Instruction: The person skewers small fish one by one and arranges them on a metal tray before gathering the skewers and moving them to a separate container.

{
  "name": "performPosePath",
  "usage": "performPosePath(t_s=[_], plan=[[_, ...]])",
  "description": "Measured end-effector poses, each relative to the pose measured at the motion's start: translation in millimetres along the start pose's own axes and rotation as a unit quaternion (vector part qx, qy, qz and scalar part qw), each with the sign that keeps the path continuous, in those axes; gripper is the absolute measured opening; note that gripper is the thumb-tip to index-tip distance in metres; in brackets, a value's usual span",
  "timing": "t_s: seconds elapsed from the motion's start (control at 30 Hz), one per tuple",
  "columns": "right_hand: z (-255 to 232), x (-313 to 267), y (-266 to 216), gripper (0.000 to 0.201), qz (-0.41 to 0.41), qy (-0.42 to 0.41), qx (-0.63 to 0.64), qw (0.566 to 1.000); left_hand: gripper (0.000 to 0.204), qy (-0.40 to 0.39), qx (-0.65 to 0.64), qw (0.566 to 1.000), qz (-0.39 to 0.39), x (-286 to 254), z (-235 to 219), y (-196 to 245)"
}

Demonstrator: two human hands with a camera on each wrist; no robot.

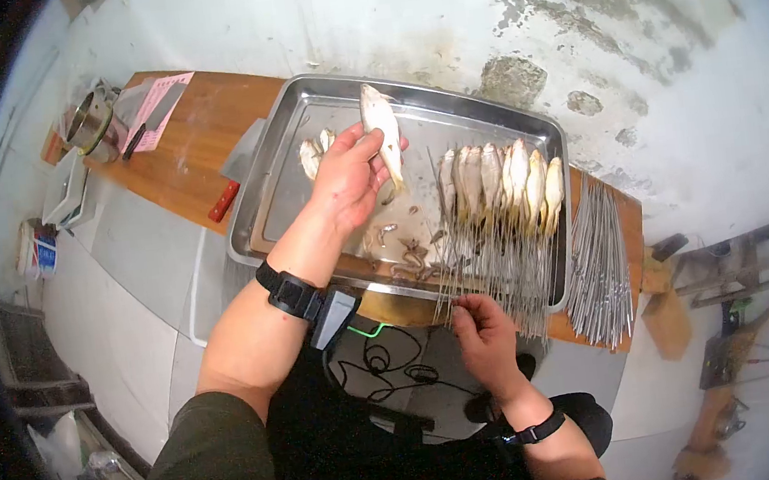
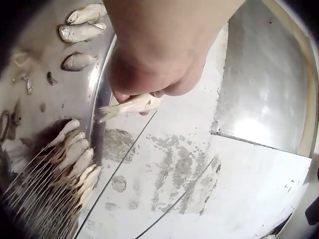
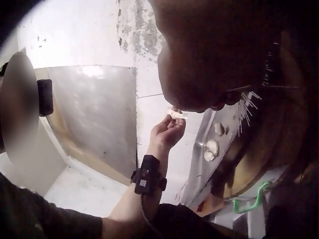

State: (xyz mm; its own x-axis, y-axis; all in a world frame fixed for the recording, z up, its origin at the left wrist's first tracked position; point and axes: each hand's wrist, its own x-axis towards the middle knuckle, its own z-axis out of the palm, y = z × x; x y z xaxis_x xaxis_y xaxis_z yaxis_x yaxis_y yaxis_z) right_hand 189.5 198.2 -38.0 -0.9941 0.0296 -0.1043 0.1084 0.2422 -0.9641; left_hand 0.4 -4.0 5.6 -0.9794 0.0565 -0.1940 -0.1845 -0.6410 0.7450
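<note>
My left hand (image 1: 352, 180) holds a pale fish (image 1: 382, 132) head up over the metal tray (image 1: 457, 125), thumb across its body. In the left wrist view the tail of this fish (image 2: 132, 105) sticks out from under the fingers. At the tray's near edge my right hand (image 1: 489, 340) pinches a thin metal skewer, seen in the left wrist view as a long skewer (image 2: 117, 172) slanting up toward the fish. Beside it, a row of skewered fish (image 1: 490, 177) lies along the tray's right side. Loose fish (image 1: 310, 157) lie behind the left hand.
Fish scraps (image 1: 414, 254) lie on the tray floor. A bundle of metal skewers (image 1: 599, 274) rests on the wooden table at right. A red-handled knife (image 1: 225, 201) lies left of the tray; farther left are a dark-handled knife (image 1: 156, 116) and a metal pot (image 1: 91, 121).
</note>
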Motion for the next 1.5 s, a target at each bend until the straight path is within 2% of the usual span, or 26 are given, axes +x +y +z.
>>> performPosePath(t_s=[0.1,0.3,0.6,0.73,1.03,1.43,1.5], plan=[[0,-1,1,0.019,-0.013,-0.001,-0.012,1.000,0.020,0.033,0.025,0.999,0.001,-2,3,1],[0,-2,1,0.014,-0.033,-0.006,-0.005,0.999,0.021,0.039,0.024,0.999,0.010,-1,4,1],[0,-2,7,0.013,-0.040,-0.004,-0.003,0.999,0.034,0.000,0.016,0.999,0.042,5,-2,-2],[-1,-1,7,0.013,-0.050,0.000,-0.013,0.999,0.032,0.001,0.013,0.999,0.044,4,-1,-1],[-4,-3,-1,0.014,-0.008,-0.005,-0.018,1.000,0.036,0.002,-0.009,0.998,0.066,4,2,0],[-1,-4,2,0.015,0.032,-0.001,0.024,0.999,0.032,0.018,0.063,0.994,0.091,0,7,-1],[-1,-4,3,0.015,0.019,-0.001,0.027,0.999,0.033,0.013,0.114,0.989,0.094,1,6,2]])
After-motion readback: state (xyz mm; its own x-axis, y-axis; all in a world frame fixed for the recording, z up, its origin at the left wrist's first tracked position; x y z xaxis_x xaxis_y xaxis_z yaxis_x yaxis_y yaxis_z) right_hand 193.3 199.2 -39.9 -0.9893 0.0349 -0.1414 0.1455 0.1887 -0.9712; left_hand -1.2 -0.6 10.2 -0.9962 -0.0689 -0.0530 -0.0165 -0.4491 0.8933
